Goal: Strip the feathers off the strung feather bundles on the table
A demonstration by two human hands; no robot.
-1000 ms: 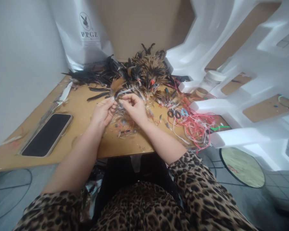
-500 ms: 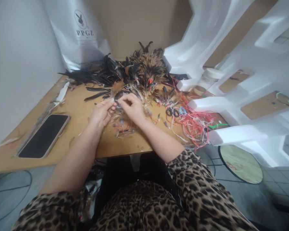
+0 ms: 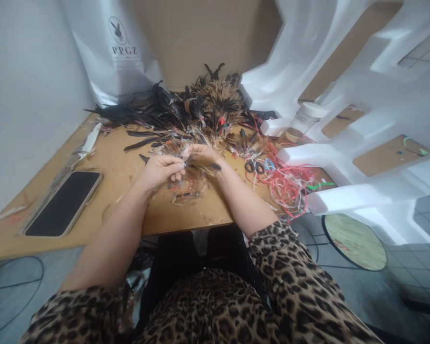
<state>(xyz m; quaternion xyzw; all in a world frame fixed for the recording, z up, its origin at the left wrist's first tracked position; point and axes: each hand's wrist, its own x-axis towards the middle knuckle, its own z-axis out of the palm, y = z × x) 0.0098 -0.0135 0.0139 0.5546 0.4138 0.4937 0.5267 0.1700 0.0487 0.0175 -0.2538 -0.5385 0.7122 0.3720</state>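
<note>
One soft, blurred brown-black feather [image 3: 208, 166] sits pinched in my left hand's [image 3: 166, 171] closed fingertips; my right hand's [image 3: 198, 154] fingers curl beside it, their grip unclear.

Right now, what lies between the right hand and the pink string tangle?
Head view: what look like scissors, two black finger loops showing, with a small feather bundle just beyond them.

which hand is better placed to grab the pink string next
Probably the right hand: it is nearer the pink string, while the left hand is farther off and pinches the feathers.
</note>
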